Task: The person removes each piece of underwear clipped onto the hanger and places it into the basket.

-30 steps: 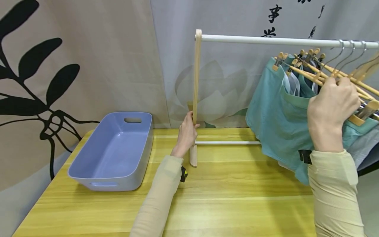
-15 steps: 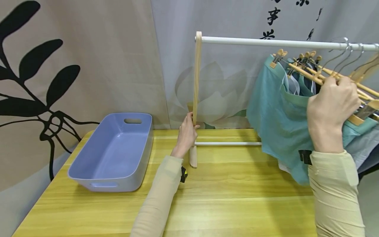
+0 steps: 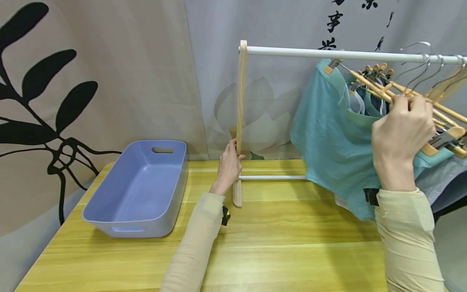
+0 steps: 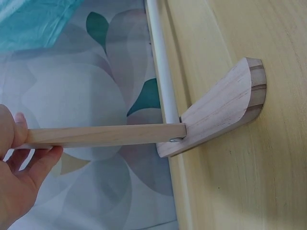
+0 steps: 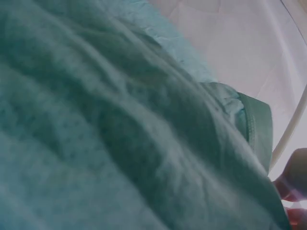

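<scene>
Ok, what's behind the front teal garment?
Past the teal garment, a pale grey garment and more wooden hangers show; the lower white bar runs behind it. The bar's remainder and how many garments hang there are covered.

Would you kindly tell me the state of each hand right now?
Left hand: closed, holding the wooden rack upright.
Right hand: closed, holding a wooden hanger with a teal garment.

A yellow wood-grain table (image 3: 284,259) stands before a curtain (image 3: 127,73), beige behind the table's left end and pale grey farther right. The print shows black leaves (image 3: 49,67) left of the table, a faded flower (image 3: 268,127) behind it, and black writing (image 3: 334,21) high above it.
</scene>
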